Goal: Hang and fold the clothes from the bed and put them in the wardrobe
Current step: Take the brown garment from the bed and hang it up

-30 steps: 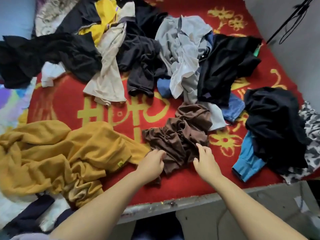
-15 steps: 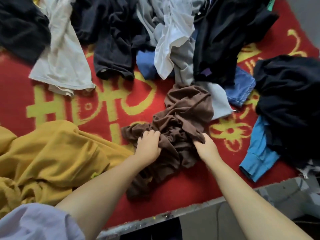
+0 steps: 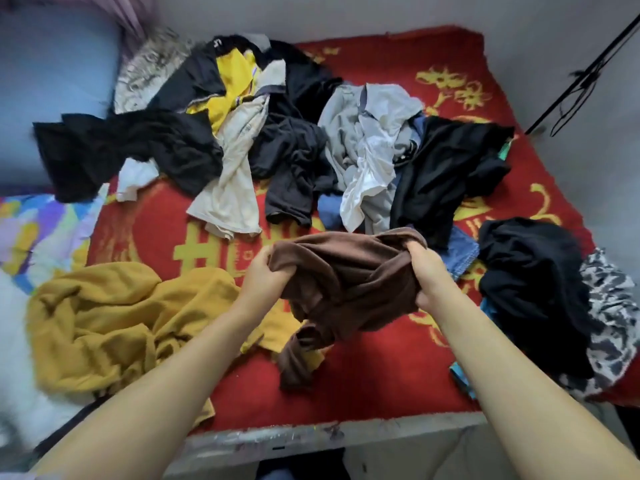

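A crumpled brown garment (image 3: 346, 282) hangs lifted above the red bed cover (image 3: 374, 386), one end still trailing down onto it. My left hand (image 3: 265, 273) grips its left edge and my right hand (image 3: 427, 271) grips its right edge, fingers curled into the cloth. A mustard yellow garment (image 3: 114, 317) lies spread at the near left. Farther back lies a heap of clothes: black pieces (image 3: 138, 150), a cream shirt (image 3: 232, 188), a grey and white shirt (image 3: 367, 150) and a black top (image 3: 443, 174).
A black garment (image 3: 533, 271) over a patterned grey one (image 3: 613, 323) lies at the right edge, with blue denim (image 3: 460, 251) beside it. The bed's grey front rail (image 3: 311, 438) runs below my arms. A colourful pillow (image 3: 38, 233) sits at the left.
Both hands closed on the brown garment and lifted it off the bed cover, spreading it between them. The view pulled back and up, showing the whole bed.
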Demonstrator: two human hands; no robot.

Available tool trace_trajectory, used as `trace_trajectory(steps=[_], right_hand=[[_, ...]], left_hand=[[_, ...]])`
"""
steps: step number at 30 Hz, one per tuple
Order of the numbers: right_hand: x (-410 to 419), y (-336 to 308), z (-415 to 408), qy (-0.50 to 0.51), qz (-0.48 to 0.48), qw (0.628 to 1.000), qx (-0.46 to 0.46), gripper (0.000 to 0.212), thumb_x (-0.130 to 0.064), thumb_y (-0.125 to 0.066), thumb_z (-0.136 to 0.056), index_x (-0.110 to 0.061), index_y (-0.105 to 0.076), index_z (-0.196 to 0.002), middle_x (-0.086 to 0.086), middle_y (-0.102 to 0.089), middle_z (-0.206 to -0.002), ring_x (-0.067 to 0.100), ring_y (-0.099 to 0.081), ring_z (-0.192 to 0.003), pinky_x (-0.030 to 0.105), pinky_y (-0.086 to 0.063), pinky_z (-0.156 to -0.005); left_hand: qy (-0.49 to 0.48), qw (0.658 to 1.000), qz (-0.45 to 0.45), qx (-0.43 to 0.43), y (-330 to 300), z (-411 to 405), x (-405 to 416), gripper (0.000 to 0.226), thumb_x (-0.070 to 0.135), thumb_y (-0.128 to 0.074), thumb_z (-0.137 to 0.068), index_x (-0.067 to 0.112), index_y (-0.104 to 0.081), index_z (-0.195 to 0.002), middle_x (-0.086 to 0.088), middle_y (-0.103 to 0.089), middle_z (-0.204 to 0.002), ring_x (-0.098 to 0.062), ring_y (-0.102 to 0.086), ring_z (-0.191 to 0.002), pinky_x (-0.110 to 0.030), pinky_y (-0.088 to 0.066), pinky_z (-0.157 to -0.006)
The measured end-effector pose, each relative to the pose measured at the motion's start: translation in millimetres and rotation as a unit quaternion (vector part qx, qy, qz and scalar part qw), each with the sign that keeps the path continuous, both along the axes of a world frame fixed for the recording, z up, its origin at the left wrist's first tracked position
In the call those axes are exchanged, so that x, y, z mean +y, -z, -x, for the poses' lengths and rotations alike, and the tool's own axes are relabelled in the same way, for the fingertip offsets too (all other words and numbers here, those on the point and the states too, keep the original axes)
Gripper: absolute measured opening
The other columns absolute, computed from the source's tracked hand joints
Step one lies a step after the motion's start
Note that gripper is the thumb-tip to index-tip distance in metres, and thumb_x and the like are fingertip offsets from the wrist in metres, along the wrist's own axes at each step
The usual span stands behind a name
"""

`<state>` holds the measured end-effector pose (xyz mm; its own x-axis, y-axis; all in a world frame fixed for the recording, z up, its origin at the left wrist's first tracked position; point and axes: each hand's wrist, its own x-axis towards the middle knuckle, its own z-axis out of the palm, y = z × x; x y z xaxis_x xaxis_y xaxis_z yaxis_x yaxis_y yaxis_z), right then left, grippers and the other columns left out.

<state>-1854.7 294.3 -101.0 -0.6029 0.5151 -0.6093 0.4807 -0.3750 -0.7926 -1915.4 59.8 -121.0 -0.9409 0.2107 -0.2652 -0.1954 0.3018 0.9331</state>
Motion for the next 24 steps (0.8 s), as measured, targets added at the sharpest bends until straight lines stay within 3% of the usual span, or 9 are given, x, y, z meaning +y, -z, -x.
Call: trace_trajectory(steps=[3,5,8,10,13,15,17,21,24], right_hand=[[-11,-57,5,-0.068,0.027,0.997,0.022,0.029,-0.027,-0.055,-0.093,-0.007,-0.067,-0.111,0.015,-0.070,-0.095,0.027,-0.067,-0.082,0.033,-0.055,-0.071],[-19,-91,2,-0.118,0.072,0.990,0.037,0.033,-0.030,-0.056,-0.093,-0.007,-0.065,-0.114,0.018,-0.068,-0.102,0.029,-0.065,-0.088,0.035,-0.054,-0.078],[-33,-140,-9,-0.170,0.156,0.970,0.070,0.024,-0.032,-0.052,-0.095,-0.012,-0.065,-0.096,0.011,-0.067,-0.088,0.022,-0.066,-0.079,0.031,-0.056,-0.073],[-44,-168,-16,-0.172,0.188,0.963,0.088,0.026,-0.028,-0.050,-0.096,-0.008,-0.066,-0.094,0.012,-0.070,-0.085,0.022,-0.068,-0.075,0.030,-0.058,-0.070],[-72,-207,-26,-0.180,0.222,0.951,0.114,0.030,-0.021,-0.046,-0.098,0.002,-0.062,-0.111,0.016,-0.068,-0.094,0.023,-0.067,-0.080,0.035,-0.056,-0.079],[-99,-230,-33,-0.184,0.268,0.935,0.142,0.028,-0.015,-0.044,-0.099,0.006,-0.062,-0.098,0.016,-0.070,-0.080,0.023,-0.070,-0.067,0.034,-0.059,-0.067],[-129,-250,-38,-0.183,0.304,0.919,0.171,0.027,-0.012,-0.044,-0.099,0.006,-0.061,-0.087,0.015,-0.069,-0.072,0.023,-0.070,-0.062,0.034,-0.060,-0.058],[-189,-282,-55,-0.212,0.341,0.894,0.201,0.023,-0.011,-0.047,-0.096,0.000,-0.060,-0.081,0.012,-0.068,-0.066,0.021,-0.069,-0.057,0.032,-0.058,-0.051],[-236,-296,-79,-0.217,0.355,0.884,0.211,0.022,-0.010,-0.051,-0.095,0.000,-0.060,-0.078,0.013,-0.067,-0.061,0.022,-0.067,-0.050,0.030,-0.053,-0.041]], left_hand=[[-0.040,0.997,-0.047,0.056,-57,-7,-28,0.037,-0.009,-0.052,-0.084,0.025,-0.059,-0.095,0.006,-0.065,-0.088,0.006,-0.062,-0.078,-0.011,-0.047,-0.069],[-0.068,0.992,-0.065,0.081,-82,-18,-54,0.033,-0.006,-0.054,-0.086,0.023,-0.061,-0.098,0.003,-0.066,-0.091,0.005,-0.063,-0.081,-0.014,-0.050,-0.072],[-0.155,0.979,-0.109,0.078,-108,-34,-97,0.019,0.007,-0.057,-0.092,0.017,-0.063,-0.107,-0.008,-0.068,-0.105,-0.017,-0.065,-0.097,-0.034,-0.052,-0.085],[-0.234,0.955,-0.175,0.050,-122,-43,-125,0.018,0.017,-0.056,-0.095,0.017,-0.063,-0.111,-0.006,-0.068,-0.108,-0.018,-0.065,-0.098,-0.032,-0.054,-0.083],[-0.317,0.914,-0.251,0.023,-143,-56,-159,0.027,0.020,-0.051,-0.098,0.009,-0.059,-0.121,-0.004,-0.067,-0.100,-0.013,-0.065,-0.088,-0.024,-0.054,-0.068],[-0.291,0.927,-0.237,0.021,-158,-67,-171,0.022,0.019,-0.049,-0.099,0.010,-0.060,-0.115,-0.005,-0.065,-0.094,-0.010,-0.065,-0.078,-0.022,-0.050,-0.058],[-0.228,0.960,-0.159,0.028,-171,-83,-174,0.021,0.016,-0.045,-0.099,0.016,-0.060,-0.115,-0.005,-0.065,-0.096,-0.013,-0.063,-0.082,-0.024,-0.047,-0.057],[-0.155,0.978,0.028,0.134,-186,-132,-173,0.044,0.019,-0.057,-0.093,0.019,-0.043,-0.135,-0.002,-0.048,-0.132,-0.015,-0.047,-0.122,-0.033,-0.041,-0.101],[-0.012,0.980,-0.015,0.198,-200,-183,-178,0.049,0.029,-0.068,-0.085,0.028,-0.046,-0.129,0.013,-0.056,-0.124,0.007,-0.051,-0.116,-0.015,-0.041,-0.097]])
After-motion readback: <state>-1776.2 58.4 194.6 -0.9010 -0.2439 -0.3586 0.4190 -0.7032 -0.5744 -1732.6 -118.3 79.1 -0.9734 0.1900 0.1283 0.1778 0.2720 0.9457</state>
